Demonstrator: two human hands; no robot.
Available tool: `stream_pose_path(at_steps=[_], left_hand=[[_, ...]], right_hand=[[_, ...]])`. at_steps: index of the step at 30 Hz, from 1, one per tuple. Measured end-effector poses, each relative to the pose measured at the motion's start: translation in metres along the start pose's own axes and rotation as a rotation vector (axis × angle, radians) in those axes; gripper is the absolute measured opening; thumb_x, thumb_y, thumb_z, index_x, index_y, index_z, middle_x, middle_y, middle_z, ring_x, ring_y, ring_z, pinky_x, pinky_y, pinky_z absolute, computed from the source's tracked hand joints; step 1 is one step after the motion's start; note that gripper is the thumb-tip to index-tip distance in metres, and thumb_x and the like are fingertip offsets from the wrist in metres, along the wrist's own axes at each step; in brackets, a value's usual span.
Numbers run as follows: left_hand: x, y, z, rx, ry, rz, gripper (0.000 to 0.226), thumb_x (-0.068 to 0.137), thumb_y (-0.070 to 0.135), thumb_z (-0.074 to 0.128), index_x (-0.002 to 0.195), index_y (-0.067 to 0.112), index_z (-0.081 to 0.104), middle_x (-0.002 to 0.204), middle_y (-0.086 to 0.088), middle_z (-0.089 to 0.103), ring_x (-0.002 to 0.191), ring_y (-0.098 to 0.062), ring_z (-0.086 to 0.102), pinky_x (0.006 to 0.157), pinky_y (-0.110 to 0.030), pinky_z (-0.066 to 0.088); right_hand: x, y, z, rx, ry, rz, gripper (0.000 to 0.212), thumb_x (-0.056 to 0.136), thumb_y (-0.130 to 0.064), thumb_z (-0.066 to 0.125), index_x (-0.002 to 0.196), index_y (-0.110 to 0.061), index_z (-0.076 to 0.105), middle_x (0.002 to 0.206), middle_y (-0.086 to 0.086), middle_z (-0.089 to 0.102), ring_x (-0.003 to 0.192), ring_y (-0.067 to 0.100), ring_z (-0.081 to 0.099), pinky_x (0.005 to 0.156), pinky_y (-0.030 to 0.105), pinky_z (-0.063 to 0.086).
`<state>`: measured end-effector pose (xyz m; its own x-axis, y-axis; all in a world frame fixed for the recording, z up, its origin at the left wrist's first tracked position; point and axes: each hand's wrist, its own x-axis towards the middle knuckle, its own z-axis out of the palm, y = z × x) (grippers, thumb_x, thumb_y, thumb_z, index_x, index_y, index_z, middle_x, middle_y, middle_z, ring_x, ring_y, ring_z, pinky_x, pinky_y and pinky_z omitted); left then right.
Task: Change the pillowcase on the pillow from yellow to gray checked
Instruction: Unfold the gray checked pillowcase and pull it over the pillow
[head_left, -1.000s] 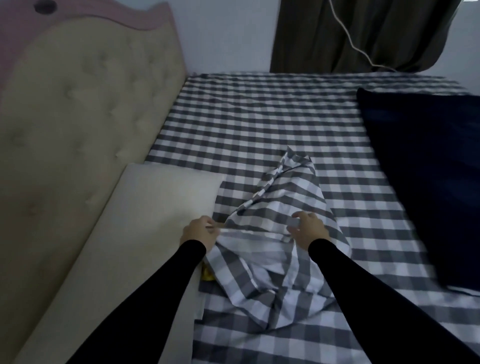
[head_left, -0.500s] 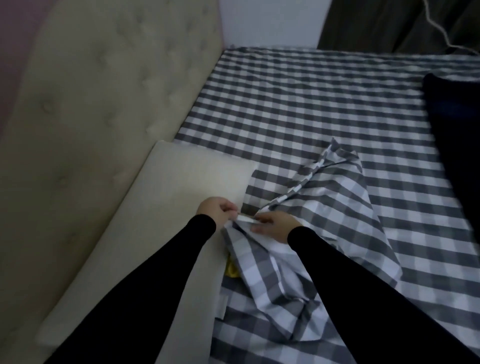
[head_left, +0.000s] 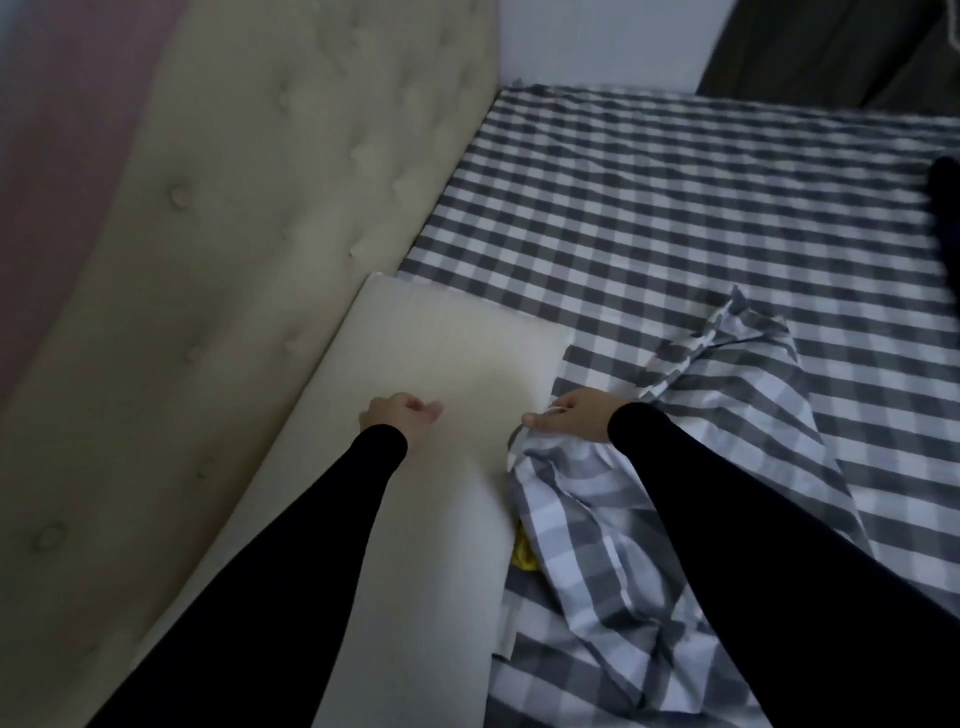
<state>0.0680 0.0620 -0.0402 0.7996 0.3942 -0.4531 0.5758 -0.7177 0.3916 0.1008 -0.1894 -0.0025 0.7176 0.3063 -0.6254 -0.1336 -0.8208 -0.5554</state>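
Checked bed (head_left: 675, 197): bare pillow (head_left: 447, 364) left w/ left hand (head_left: 397, 415) loosely curled over it, empty; right hand (head_left: 571, 418) pinches gray checked pillowcase (head_left: 597, 519) edge, prob. to find opening.

- The left hand (head_left: 397, 418) has let go of the gray checked pillowcase (head_left: 613, 499) and moved toward 9 o'clock; half a second ago it pinched the case's edge together with the right hand, and now it is over the bare pillow (head_left: 447, 364), loosely curled and holding nothing.
- The right hand (head_left: 569, 423) alone now grips the pillowcase edge, at the pillow's 3 o'clock side.
- The hands, which were touching half a second ago, are now apart.
- The pillowcase is bunched closer against the pillow's edge.
- The dark blanket (head_left: 943, 187) has slid almost out of view at 3 o'clock.
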Motion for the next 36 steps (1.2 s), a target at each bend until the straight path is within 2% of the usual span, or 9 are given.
stream_pose_path(at_steps=[4,6,9,19,22,24,28,32,36], left_hand=[[0.025,-0.022,-0.008,0.052,0.045,-0.065,0.054,0.082,0.059,0.058,0.122,0.023,0.061,0.131,-0.013,0.049,0.122,-0.032,0.047,0.102,-0.034,0.038],[0.038,-0.035,-0.014,0.084,0.056,-0.074,0.054,0.081,0.060,0.058,0.123,0.026,0.058,0.132,-0.013,0.046,0.124,-0.030,0.043,0.101,-0.035,0.036],[0.054,-0.059,-0.021,0.078,0.092,-0.091,0.065,0.075,0.064,0.061,0.127,0.027,0.052,0.136,-0.014,0.044,0.127,-0.030,0.040,0.106,-0.041,0.035],[0.078,-0.095,-0.035,-0.141,-0.019,-0.200,0.156,0.019,0.095,0.055,0.151,0.023,0.011,0.155,-0.005,0.027,0.141,-0.032,0.028,0.115,-0.050,0.022],[0.077,-0.088,-0.044,-0.287,-0.030,-0.263,0.150,0.035,0.091,0.062,0.152,0.014,0.009,0.156,-0.009,0.026,0.140,-0.032,0.031,0.116,-0.048,0.022],[0.075,-0.080,-0.051,-0.311,-0.113,-0.249,0.126,0.054,0.083,0.063,0.148,0.007,0.027,0.153,-0.012,0.033,0.136,-0.031,0.038,0.114,-0.043,0.027],[0.067,-0.073,-0.054,-0.170,-0.186,-0.229,0.131,0.034,0.101,0.046,0.129,0.012,0.057,0.137,-0.012,0.054,0.120,-0.033,0.054,0.105,-0.044,0.040],[0.056,-0.075,-0.052,-0.264,-0.228,-0.203,0.109,0.065,0.080,0.059,0.144,0.008,0.037,0.150,-0.012,0.037,0.133,-0.030,0.042,0.109,-0.037,0.033],[0.049,-0.078,-0.050,-0.335,-0.108,-0.265,0.128,0.038,0.085,0.068,0.138,0.014,0.035,0.142,-0.011,0.044,0.124,-0.034,0.048,0.106,-0.045,0.037]], right_hand=[[0.019,-0.025,0.009,-0.096,0.009,0.049,0.072,0.083,-0.071,0.046,0.117,-0.011,0.065,0.120,0.006,0.063,0.104,0.022,0.058,0.079,0.026,0.037],[0.030,-0.035,0.015,-0.066,0.057,0.050,0.066,0.087,-0.066,0.046,0.105,-0.006,0.067,0.095,0.006,0.066,0.081,0.018,0.058,0.064,0.022,0.036],[0.047,-0.041,0.026,0.051,0.146,0.084,0.056,0.085,-0.063,0.053,0.067,-0.010,0.051,0.059,0.000,0.044,0.056,0.013,0.043,0.052,0.022,0.030],[0.071,-0.042,0.038,0.154,0.283,0.145,0.056,0.083,-0.057,0.061,0.055,-0.017,0.034,0.053,0.000,0.036,0.051,0.015,0.041,0.054,0.023,0.035],[0.067,-0.042,0.034,0.154,0.313,0.137,0.056,0.085,-0.051,0.062,0.053,-0.017,0.031,0.052,0.001,0.033,0.052,0.016,0.039,0.057,0.026,0.034],[0.063,-0.043,0.028,0.146,0.327,0.124,0.056,0.087,-0.047,0.061,0.052,-0.017,0.029,0.051,0.001,0.030,0.053,0.018,0.036,0.055,0.028,0.031],[0.049,-0.040,0.016,0.114,0.364,0.124,0.052,0.088,-0.044,0.060,0.053,-0.015,0.036,0.052,0.001,0.037,0.052,0.017,0.041,0.051,0.025,0.033],[0.028,-0.033,0.005,0.122,0.386,0.109,0.049,0.087,-0.045,0.061,0.055,-0.013,0.041,0.052,0.000,0.041,0.048,0.015,0.040,0.050,0.025,0.032],[0.015,-0.029,-0.001,0.123,0.414,0.115,0.050,0.088,-0.045,0.061,0.051,-0.019,0.038,0.047,-0.005,0.038,0.046,0.013,0.038,0.050,0.025,0.031]])
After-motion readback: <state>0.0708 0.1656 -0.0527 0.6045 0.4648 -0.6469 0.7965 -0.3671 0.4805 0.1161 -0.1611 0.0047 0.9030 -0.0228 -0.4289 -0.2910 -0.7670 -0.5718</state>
